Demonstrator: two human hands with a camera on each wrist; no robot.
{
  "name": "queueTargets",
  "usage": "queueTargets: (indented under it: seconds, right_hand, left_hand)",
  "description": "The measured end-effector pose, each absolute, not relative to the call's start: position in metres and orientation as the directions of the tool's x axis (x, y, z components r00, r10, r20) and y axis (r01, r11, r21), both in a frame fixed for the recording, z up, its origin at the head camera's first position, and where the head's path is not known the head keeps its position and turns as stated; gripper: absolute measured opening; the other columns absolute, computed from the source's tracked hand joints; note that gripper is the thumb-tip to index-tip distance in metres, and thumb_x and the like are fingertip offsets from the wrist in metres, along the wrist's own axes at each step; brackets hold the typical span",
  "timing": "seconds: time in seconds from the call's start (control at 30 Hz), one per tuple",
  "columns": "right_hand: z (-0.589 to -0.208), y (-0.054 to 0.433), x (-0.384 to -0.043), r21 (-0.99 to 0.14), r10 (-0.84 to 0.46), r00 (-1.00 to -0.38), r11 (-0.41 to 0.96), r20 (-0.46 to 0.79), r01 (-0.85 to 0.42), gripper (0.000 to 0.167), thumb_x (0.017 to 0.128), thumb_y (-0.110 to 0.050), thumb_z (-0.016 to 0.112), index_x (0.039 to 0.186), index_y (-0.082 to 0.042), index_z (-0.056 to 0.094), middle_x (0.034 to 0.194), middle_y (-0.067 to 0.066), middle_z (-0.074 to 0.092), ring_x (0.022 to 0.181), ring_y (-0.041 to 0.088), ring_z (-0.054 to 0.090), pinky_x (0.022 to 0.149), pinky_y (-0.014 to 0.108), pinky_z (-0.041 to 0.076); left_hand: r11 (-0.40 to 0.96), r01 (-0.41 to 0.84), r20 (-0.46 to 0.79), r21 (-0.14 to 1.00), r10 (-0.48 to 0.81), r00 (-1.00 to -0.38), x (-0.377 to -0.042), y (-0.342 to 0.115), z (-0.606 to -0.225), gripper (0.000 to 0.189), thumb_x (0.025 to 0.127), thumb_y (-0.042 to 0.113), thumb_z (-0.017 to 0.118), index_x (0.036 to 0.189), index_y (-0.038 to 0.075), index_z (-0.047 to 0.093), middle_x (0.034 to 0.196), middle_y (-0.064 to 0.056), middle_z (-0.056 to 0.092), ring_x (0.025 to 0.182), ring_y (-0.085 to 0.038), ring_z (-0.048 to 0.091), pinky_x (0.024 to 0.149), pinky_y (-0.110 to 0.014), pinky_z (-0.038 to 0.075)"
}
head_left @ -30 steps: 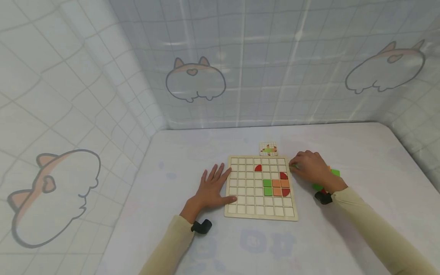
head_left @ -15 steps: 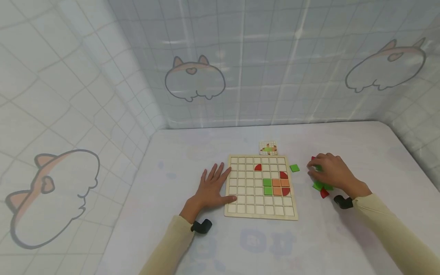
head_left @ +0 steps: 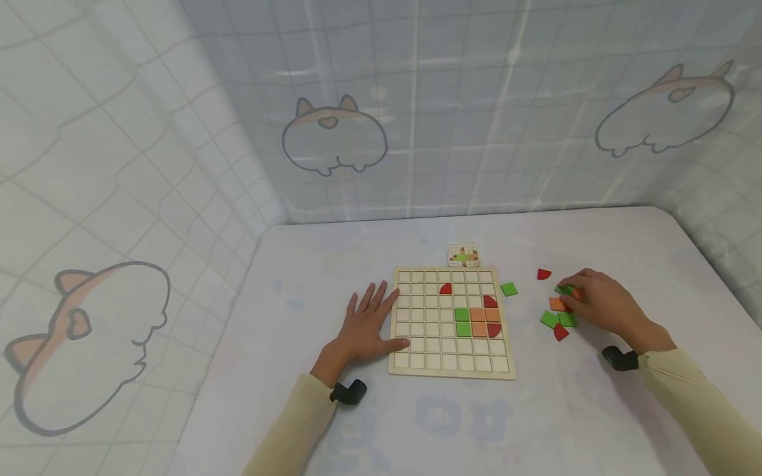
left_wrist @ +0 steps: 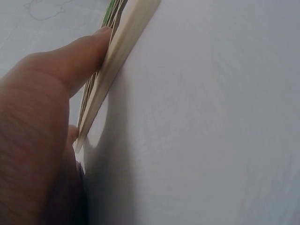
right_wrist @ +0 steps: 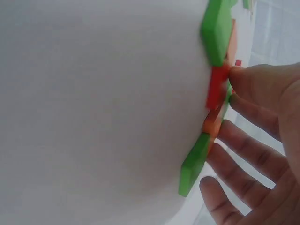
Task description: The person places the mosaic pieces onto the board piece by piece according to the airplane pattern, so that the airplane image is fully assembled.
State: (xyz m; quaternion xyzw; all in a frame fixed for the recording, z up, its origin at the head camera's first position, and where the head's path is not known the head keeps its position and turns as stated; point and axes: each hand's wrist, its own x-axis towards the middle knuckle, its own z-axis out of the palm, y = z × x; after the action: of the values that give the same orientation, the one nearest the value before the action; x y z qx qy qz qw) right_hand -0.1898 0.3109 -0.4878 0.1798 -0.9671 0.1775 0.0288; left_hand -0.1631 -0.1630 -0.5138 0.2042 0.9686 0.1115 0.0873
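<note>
A pale wooden grid board (head_left: 417,369) lies on the table with green and orange squares and several red quarter-circle tiles in its cells. My left hand (head_left: 363,328) rests spread on its left edge; in the left wrist view the thumb (left_wrist: 77,58) lies over the rim. My right hand (head_left: 604,302) is over loose tiles to the right, its thumb and forefinger apart around a green tile (head_left: 564,289). In the right wrist view the thumb touches a red tile (right_wrist: 216,86), and the other fingers lie loosely beside a green tile (right_wrist: 193,165); no clear grip shows.
A small pattern card (head_left: 463,255) lies at the board's far edge. One green square tile (head_left: 508,289) lies just right of the board. A red quarter tile (head_left: 544,274), an orange tile (head_left: 557,304) and further green and red tiles are scattered near the right hand.
My right hand has left the board's right edge, where a green square tile now lies alone, and moved rightward to the loose tiles. The left hand stays in place.
</note>
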Motion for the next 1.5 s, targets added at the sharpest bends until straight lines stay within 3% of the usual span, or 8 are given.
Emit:
queueTargets:
  seconds: [0.27,0.43,0.57,0.67,0.83,0.93,1.2,1.5]
  right_hand:
    - [-0.485,0.321,-0.183,-0.399,-0.271,-0.960,0.874,0.073,-0.277,0.024,0.084,-0.005,0.076,0.105,0.004,0.071,0.097,0.017,0.064,0.085,0.033,0.059,0.076,0.055,0.052]
    - [-0.478,0.324,-0.190,-0.376,-0.241,-0.970,0.897,0.026,-0.233,0.018,0.082,0.000,0.073,0.099,0.008,0.071,0.093,0.021,0.065,0.084,0.037,0.059,0.075,0.056,0.051]
    - [-0.477,0.323,-0.196,-0.356,-0.142,-0.990,0.925,0.010,-0.136,0.017,0.084,0.000,0.070,0.095,0.012,0.069,0.091,0.028,0.063,0.084,0.042,0.057,0.073,0.056,0.050]
    - [-0.475,0.322,-0.196,-0.352,-0.059,-0.998,0.935,-0.019,-0.048,0.021,0.087,-0.006,0.069,0.095,0.013,0.069,0.092,0.029,0.064,0.083,0.042,0.057,0.065,0.051,0.051]
    - [-0.466,0.323,-0.194,-0.331,-0.017,-0.984,0.943,-0.180,0.045,0.031,0.089,-0.018,0.069,0.105,0.009,0.068,0.096,0.029,0.064,0.076,0.038,0.057,0.049,0.038,0.048]
    - [-0.464,0.324,-0.196,-0.334,-0.033,-0.981,0.942,-0.193,0.034,0.029,0.087,-0.015,0.069,0.104,0.008,0.068,0.095,0.029,0.063,0.074,0.036,0.057,0.049,0.038,0.048]
    - [-0.470,0.318,-0.212,-0.290,-0.099,-0.991,0.954,-0.086,-0.071,0.032,0.081,-0.018,0.077,0.099,0.007,0.067,0.081,0.016,0.066,0.066,0.029,0.056,0.045,0.036,0.046]
    - [-0.464,0.273,-0.225,-0.262,-0.176,-0.984,0.951,-0.019,-0.165,0.025,0.082,-0.020,0.077,0.095,0.000,0.070,0.077,0.009,0.065,0.061,0.022,0.052,0.045,0.032,0.044]
  left_hand:
    - [0.896,0.371,-0.124,0.244,0.408,-0.905,-0.163,-0.163,-0.516,0.103,0.080,0.082,0.045,0.159,0.027,0.008,0.165,-0.003,-0.003,0.149,-0.025,-0.009,0.115,-0.055,-0.005]
    - [0.896,0.369,-0.122,0.248,0.407,-0.905,-0.162,-0.163,-0.515,0.102,0.081,0.081,0.046,0.159,0.027,0.009,0.165,-0.003,-0.002,0.149,-0.025,-0.009,0.115,-0.055,-0.005]
    - [0.889,0.379,-0.107,0.255,0.416,-0.903,-0.163,-0.163,-0.515,0.102,0.081,0.081,0.046,0.159,0.027,0.010,0.165,-0.003,-0.001,0.149,-0.025,-0.007,0.115,-0.056,-0.003]
    - [0.885,0.385,-0.102,0.262,0.422,-0.901,-0.163,-0.163,-0.517,0.101,0.081,0.081,0.046,0.159,0.027,0.010,0.165,-0.002,-0.001,0.149,-0.025,-0.007,0.114,-0.056,-0.004]
    - [0.882,0.384,-0.115,0.272,0.426,-0.897,-0.163,-0.163,-0.516,0.102,0.081,0.081,0.046,0.159,0.028,0.009,0.165,-0.002,-0.002,0.149,-0.024,-0.009,0.114,-0.056,-0.004]
    - [0.887,0.381,-0.117,0.263,0.421,-0.899,-0.162,-0.163,-0.515,0.102,0.081,0.081,0.046,0.159,0.027,0.009,0.165,-0.003,-0.002,0.149,-0.025,-0.009,0.114,-0.056,-0.004]
    - [0.895,0.363,-0.130,0.259,0.405,-0.905,-0.163,-0.164,-0.511,0.102,0.081,0.080,0.047,0.159,0.028,0.008,0.165,-0.001,-0.004,0.149,-0.024,-0.010,0.114,-0.055,-0.005]
    - [0.885,0.375,-0.114,0.275,0.417,-0.902,-0.162,-0.163,-0.514,0.102,0.081,0.081,0.047,0.159,0.027,0.009,0.165,-0.002,-0.002,0.149,-0.024,-0.010,0.114,-0.056,-0.005]
